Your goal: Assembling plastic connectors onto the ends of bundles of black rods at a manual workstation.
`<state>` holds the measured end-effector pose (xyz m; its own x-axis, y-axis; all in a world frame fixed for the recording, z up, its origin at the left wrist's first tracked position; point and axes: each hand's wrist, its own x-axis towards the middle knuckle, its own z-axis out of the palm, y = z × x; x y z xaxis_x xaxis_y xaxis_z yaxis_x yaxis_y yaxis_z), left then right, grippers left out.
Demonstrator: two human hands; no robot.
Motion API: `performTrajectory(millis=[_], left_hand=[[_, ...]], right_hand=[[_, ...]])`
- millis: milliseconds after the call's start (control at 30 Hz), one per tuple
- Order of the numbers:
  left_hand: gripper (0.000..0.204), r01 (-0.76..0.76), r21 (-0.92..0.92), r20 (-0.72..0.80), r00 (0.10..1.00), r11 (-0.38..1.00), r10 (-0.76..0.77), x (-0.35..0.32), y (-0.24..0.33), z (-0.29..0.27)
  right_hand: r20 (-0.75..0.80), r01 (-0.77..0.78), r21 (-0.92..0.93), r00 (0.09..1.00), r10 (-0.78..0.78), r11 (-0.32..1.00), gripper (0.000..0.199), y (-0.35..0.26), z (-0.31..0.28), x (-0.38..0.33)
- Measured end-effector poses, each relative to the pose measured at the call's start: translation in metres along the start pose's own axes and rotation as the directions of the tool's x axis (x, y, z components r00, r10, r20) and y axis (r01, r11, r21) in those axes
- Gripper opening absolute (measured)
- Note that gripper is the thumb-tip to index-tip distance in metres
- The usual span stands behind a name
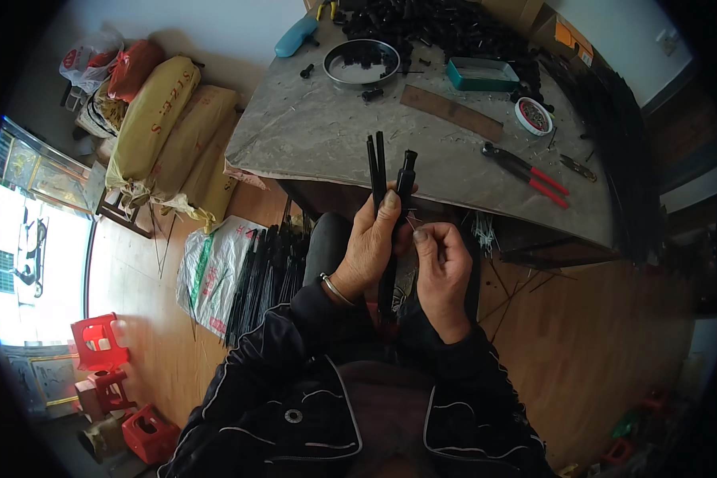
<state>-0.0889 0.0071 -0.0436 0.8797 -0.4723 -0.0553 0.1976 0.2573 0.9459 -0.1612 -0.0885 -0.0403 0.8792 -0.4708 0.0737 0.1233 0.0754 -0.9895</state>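
Observation:
Upright in my left hand [363, 248], closed just off the near edge of the table, are thin black rods [376, 163] and a thicker black tubular piece [407, 169] with a knobbed tip. The thumb presses across them. Beside it, my right hand [444, 275] is closed in a pinch, thumb against forefinger. A fine, light strand [413, 221] shows at those fingertips, close to the tubular piece. What exactly the strand is, I cannot make out. Both hands are above my lap.
On the grey table [319, 135] are a round metal bowl [362, 62], a teal tray [483, 76], a rusty flat bar [452, 112], red-handled cutters [526, 174] and a heap of black parts [422, 24]. Black rods [271, 267] lie bundled at the left, near yellow sacks [151, 119].

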Motion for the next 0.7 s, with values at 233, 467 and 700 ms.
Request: performTrajectory(millis=[233, 467, 700], left_hand=[[0.044, 0.029, -0.044, 0.03, 0.999, 0.999, -0.027, -0.01, 0.002, 0.008], [0.045, 0.103, -0.09, 0.176, 0.981, 0.991, -0.086, 0.0, 0.003, -0.001], [0.05, 0.126, -0.229, 0.25, 0.966, 0.965, -0.067, 0.007, -0.004, -0.023]], right_hand=[[0.195, 0.16, -0.322, 0.976, -0.1, 0.933, 0.02, -0.003, -0.028, 0.033], [0.11, 0.055, -0.112, 0.993, -0.043, 0.992, 0.02, -0.014, -0.022, 0.012], [0.119, -0.03, 0.035, 0.993, 0.025, 0.999, 0.021, 0.004, -0.012, 0.006]])
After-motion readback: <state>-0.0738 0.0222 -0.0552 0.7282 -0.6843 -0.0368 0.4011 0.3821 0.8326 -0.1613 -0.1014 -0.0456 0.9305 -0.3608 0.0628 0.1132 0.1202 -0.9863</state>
